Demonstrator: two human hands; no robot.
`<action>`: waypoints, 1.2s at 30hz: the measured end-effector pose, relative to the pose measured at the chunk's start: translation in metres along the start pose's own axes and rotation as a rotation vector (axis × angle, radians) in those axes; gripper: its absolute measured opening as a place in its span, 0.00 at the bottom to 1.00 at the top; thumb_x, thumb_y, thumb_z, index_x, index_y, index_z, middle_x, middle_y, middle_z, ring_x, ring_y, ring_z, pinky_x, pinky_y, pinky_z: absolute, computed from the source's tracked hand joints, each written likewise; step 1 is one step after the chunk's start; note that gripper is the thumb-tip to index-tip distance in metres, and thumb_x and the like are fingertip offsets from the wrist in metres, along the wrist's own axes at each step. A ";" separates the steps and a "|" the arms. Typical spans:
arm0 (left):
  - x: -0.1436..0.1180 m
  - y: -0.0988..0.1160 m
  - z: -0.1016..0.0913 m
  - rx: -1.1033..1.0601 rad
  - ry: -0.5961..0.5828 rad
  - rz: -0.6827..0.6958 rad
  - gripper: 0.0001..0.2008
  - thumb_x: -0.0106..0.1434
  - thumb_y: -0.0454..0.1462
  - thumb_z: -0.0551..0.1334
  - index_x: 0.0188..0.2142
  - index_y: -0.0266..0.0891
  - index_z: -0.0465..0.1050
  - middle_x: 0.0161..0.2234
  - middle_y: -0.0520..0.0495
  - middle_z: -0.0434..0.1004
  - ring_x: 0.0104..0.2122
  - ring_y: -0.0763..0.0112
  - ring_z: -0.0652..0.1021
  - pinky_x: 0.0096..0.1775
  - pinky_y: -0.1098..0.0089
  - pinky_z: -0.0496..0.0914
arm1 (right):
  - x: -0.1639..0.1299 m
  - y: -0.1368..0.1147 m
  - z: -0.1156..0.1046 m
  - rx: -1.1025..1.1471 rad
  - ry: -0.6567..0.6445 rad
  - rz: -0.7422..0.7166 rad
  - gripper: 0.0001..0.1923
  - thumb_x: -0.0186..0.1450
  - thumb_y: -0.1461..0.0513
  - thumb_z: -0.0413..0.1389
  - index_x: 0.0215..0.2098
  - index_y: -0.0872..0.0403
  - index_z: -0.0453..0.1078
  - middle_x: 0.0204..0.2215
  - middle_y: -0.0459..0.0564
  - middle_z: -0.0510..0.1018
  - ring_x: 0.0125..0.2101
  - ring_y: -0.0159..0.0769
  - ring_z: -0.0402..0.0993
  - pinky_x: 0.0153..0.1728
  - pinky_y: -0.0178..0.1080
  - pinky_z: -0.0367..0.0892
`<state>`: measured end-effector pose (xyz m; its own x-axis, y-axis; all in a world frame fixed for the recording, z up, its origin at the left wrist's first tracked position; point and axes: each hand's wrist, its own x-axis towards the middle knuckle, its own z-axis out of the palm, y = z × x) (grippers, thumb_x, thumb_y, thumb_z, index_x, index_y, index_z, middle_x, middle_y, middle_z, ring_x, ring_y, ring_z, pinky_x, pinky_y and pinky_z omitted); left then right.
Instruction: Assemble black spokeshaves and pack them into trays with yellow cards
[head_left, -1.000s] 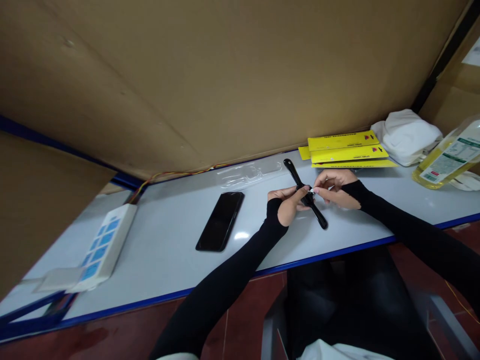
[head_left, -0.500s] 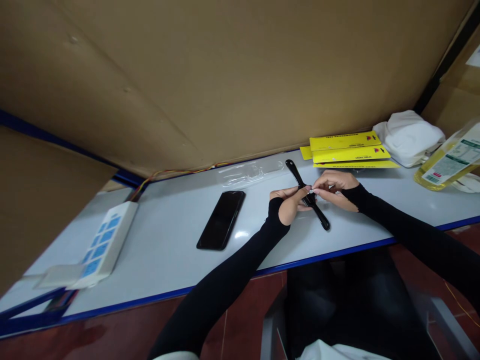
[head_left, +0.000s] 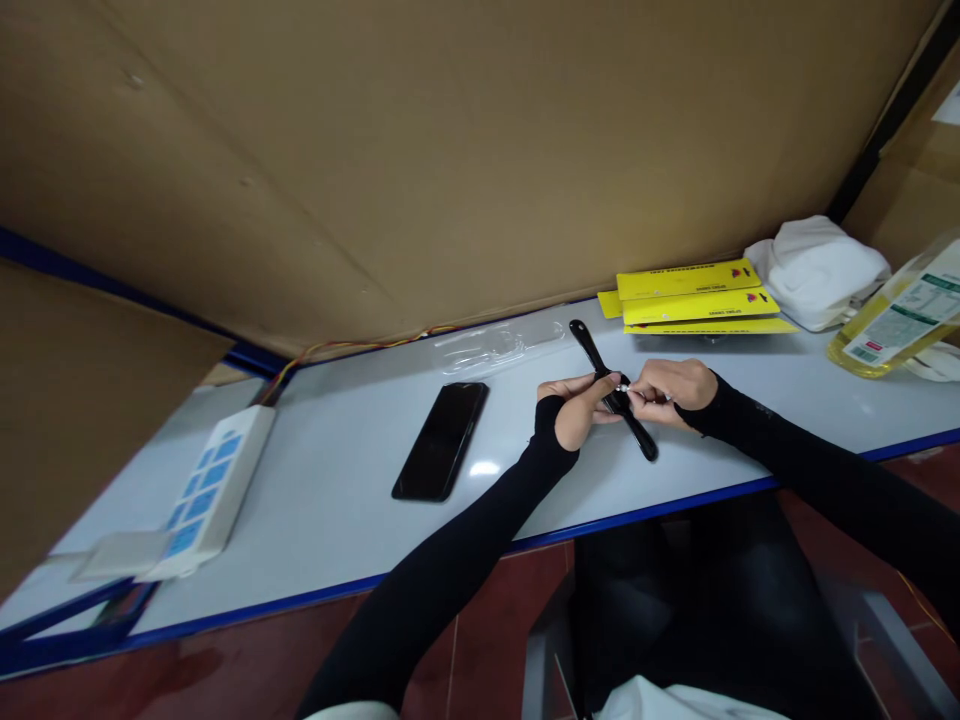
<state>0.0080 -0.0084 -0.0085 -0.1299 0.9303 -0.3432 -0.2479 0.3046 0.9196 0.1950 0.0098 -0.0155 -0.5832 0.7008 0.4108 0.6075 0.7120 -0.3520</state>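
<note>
A black two-handled spokeshave lies slantwise across the right half of the table, gripped at its middle by my left hand. The left thumb rests on top and the fingers pass underneath. My right hand is closed in a pinch at a small shiny metal adjusting screw on the tool's middle. Both hands cover much of that middle, so the blade cannot be made out. One handle points to the back wall, the other toward the front edge.
A black phone and clear plastic packaging lie left of my hands. Behind stand yellow packages, a white cloth bundle and a bottle of yellow liquid. A white power strip is at far left; a cardboard wall rises behind.
My right hand has turned and lowered slightly, its fingers curling more at the screw, which shows more clearly. My left hand and the spokeshave stay nearly in place.
</note>
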 end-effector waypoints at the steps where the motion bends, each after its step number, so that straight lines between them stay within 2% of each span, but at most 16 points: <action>1: 0.000 -0.001 0.000 -0.005 -0.004 0.008 0.16 0.43 0.37 0.82 0.30 0.30 0.87 0.25 0.44 0.84 0.21 0.68 0.80 0.30 0.60 0.85 | 0.000 -0.001 0.000 0.009 0.016 0.006 0.10 0.69 0.60 0.52 0.29 0.51 0.69 0.26 0.47 0.74 0.26 0.33 0.66 0.33 0.37 0.64; 6: 0.001 -0.006 -0.004 0.011 -0.045 0.039 0.18 0.44 0.40 0.82 0.32 0.31 0.87 0.25 0.46 0.83 0.21 0.69 0.80 0.31 0.61 0.85 | -0.001 -0.006 -0.003 0.210 0.063 0.070 0.08 0.67 0.60 0.55 0.30 0.51 0.68 0.24 0.44 0.74 0.23 0.30 0.64 0.29 0.34 0.64; 11: 0.000 -0.006 -0.004 0.021 -0.026 0.058 0.17 0.45 0.40 0.81 0.33 0.32 0.88 0.25 0.47 0.82 0.23 0.68 0.80 0.32 0.62 0.85 | 0.000 -0.008 -0.001 0.399 0.072 0.161 0.05 0.64 0.60 0.59 0.32 0.51 0.68 0.23 0.43 0.74 0.21 0.29 0.66 0.26 0.34 0.64; 18: -0.001 -0.001 -0.001 0.005 -0.015 0.009 0.13 0.46 0.36 0.80 0.31 0.32 0.87 0.23 0.46 0.82 0.23 0.68 0.80 0.31 0.62 0.84 | 0.001 -0.007 0.003 0.397 0.101 0.179 0.05 0.65 0.59 0.61 0.35 0.52 0.71 0.26 0.46 0.77 0.22 0.30 0.71 0.25 0.35 0.63; 22: 0.002 -0.004 -0.003 -0.015 -0.049 0.016 0.13 0.46 0.36 0.80 0.31 0.32 0.87 0.24 0.46 0.83 0.23 0.67 0.81 0.30 0.64 0.84 | 0.001 -0.005 0.000 0.439 0.092 0.180 0.07 0.65 0.59 0.62 0.34 0.52 0.71 0.25 0.46 0.78 0.22 0.31 0.73 0.23 0.35 0.62; 28: 0.003 -0.003 -0.006 -0.042 -0.071 -0.016 0.13 0.47 0.35 0.80 0.32 0.31 0.87 0.26 0.44 0.84 0.25 0.64 0.83 0.33 0.60 0.85 | 0.001 -0.008 -0.002 0.483 0.075 0.216 0.10 0.65 0.58 0.64 0.30 0.52 0.71 0.21 0.44 0.77 0.20 0.29 0.70 0.21 0.33 0.58; 36: 0.000 -0.001 0.000 -0.055 -0.030 -0.025 0.12 0.47 0.33 0.80 0.31 0.28 0.86 0.23 0.44 0.82 0.21 0.68 0.80 0.29 0.64 0.83 | 0.002 -0.009 0.002 0.529 0.096 0.284 0.10 0.64 0.56 0.65 0.31 0.54 0.72 0.22 0.44 0.77 0.21 0.28 0.69 0.22 0.33 0.59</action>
<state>0.0077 -0.0088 -0.0092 -0.0942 0.9284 -0.3594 -0.3032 0.3171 0.8986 0.1870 0.0048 -0.0130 -0.3712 0.8771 0.3048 0.3676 0.4402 -0.8192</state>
